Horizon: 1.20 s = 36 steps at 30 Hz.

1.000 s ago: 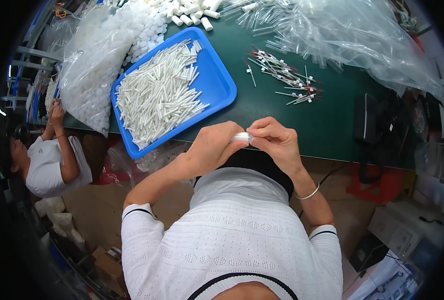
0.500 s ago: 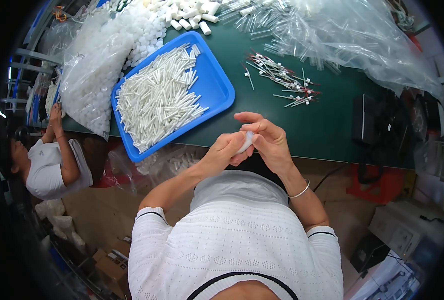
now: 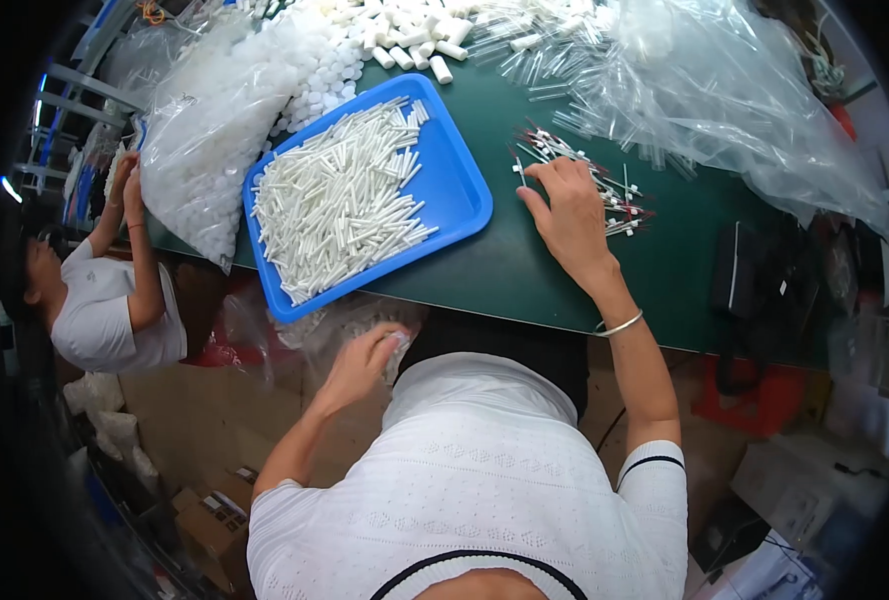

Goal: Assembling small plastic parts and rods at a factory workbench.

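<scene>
some bare tbl [image 3: 665,265], l hand [image 3: 361,366] past edge

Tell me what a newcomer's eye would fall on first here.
Probably the blue tray, left of centre on the green table, heaped with short white sticks. Right of it, the right hand is at a scatter of thin red-tipped parts. A big clear bag sprawls at upper right.

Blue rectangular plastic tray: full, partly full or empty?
Partly full: short, thin white sticks heap across most of the blue tray, while its bare floor shows along the right side.
</scene>
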{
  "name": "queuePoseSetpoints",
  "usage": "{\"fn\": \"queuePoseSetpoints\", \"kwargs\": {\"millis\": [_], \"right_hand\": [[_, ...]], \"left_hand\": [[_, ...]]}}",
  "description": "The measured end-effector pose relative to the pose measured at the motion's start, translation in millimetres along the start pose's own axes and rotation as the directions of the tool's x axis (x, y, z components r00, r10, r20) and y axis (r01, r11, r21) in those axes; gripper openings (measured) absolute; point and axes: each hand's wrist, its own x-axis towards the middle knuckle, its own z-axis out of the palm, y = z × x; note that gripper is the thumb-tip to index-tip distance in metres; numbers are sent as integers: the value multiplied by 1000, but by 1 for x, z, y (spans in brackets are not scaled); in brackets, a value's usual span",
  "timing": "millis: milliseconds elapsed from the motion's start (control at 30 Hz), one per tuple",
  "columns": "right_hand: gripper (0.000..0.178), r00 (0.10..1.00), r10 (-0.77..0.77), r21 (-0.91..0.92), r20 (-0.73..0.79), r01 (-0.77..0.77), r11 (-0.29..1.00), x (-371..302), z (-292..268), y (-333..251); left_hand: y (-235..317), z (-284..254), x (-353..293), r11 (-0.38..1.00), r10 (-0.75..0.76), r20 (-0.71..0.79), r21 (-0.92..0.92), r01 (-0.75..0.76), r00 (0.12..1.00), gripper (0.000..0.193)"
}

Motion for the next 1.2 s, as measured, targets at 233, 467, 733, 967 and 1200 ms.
{"fn": "queuePoseSetpoints", "kwargs": {"millis": [233,467,733,967,1200], "right_hand": [[10,993,-89,-423,82,115,899,28,36,19],[7,988,153,-89,-8,-153,984,36,14,8],[25,847,439,732,300,-500,464,-29,-30,-10],[20,817,430,774,385,-540,331,-47,-39,-26],[15,852,355,721,384,-517,461,-38,-41,-58]], "left_hand": [[-7,-39,-7,906,171,24,390,-167,985,29],[110,-123,124,834,551,-334,259,-488,765,13],[118,-220,279,576,694,-444,815,-67,567,11],[112,-222,284,401,724,-355,914,58,592,12],[145,-94,143,737,420,-132,-528,-422,898,28]]}}
